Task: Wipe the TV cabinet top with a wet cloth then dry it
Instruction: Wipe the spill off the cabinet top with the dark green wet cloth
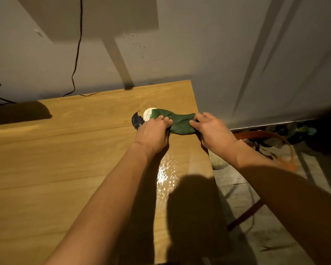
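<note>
Finding: I held the green cloth (180, 121) by both ends. My left hand (153, 129) had its fingers curled over the left end. My right hand (212, 131) pinched the right end in a bunch. The cloth lay gathered into a rope between them. It rested on the cabinet top (65, 150) near the far right corner, close to the edge.

Surface: a wet streak (165, 169) glistened on the wood nearer to me, below my left wrist. The wood to the left showed no sheen. I could not tell whether the cloth itself was damp.

Obstructions: a white round object (147, 113) and a dark scrap (137, 120) sat just beyond my left fingers, and the cloth partly covered the white one. A black cable (77, 44) hung down the wall behind.

Assessment: I judged this to be re-shaping of the cloth between passes. A roped cloth makes little contact, so it should be opened and folded into a flat pad. Strokes should overlap and follow the grain. Water should be drawn inward from the right edge, not pushed over it. The two small items should be lifted, not wiped around.
</note>
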